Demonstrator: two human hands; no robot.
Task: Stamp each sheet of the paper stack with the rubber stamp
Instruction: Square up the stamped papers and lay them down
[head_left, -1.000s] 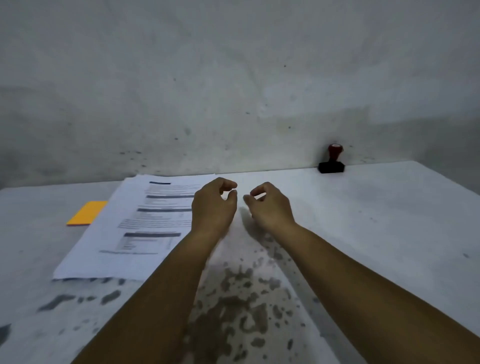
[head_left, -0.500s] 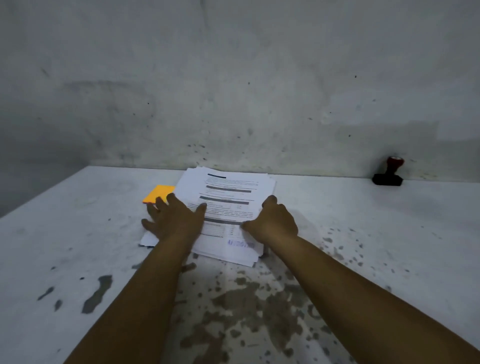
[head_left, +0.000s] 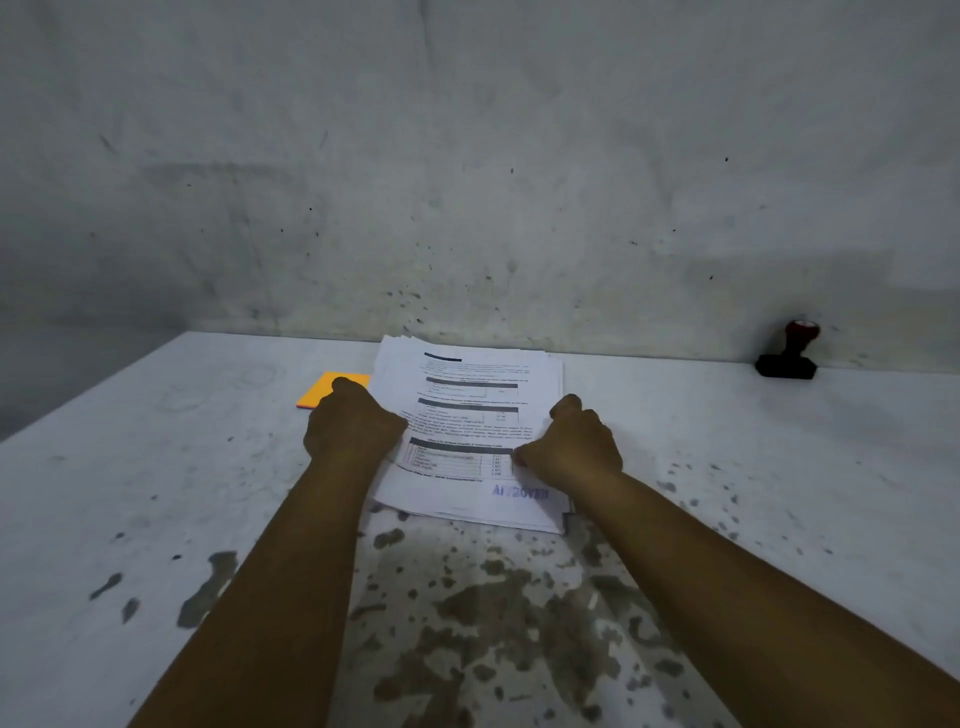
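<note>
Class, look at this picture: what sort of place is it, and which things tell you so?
Probably a bare, makeshift paperwork desk. A stack of printed sheets lies on a worn, paint-chipped white table, a rubber stamp stands by the stained wall, and an orange pad sits beside the stack.

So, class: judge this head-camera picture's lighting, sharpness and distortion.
Head view: dim, flat light; the rubber stamp sits in murk by the wall; the paper stack is soft, its print unreadable bar a blurred blue stamp mark; wide-angle lens splays the table edges.

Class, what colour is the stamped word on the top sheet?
Blue-purple ink, near the sheet's bottom right corner; head view.
</note>
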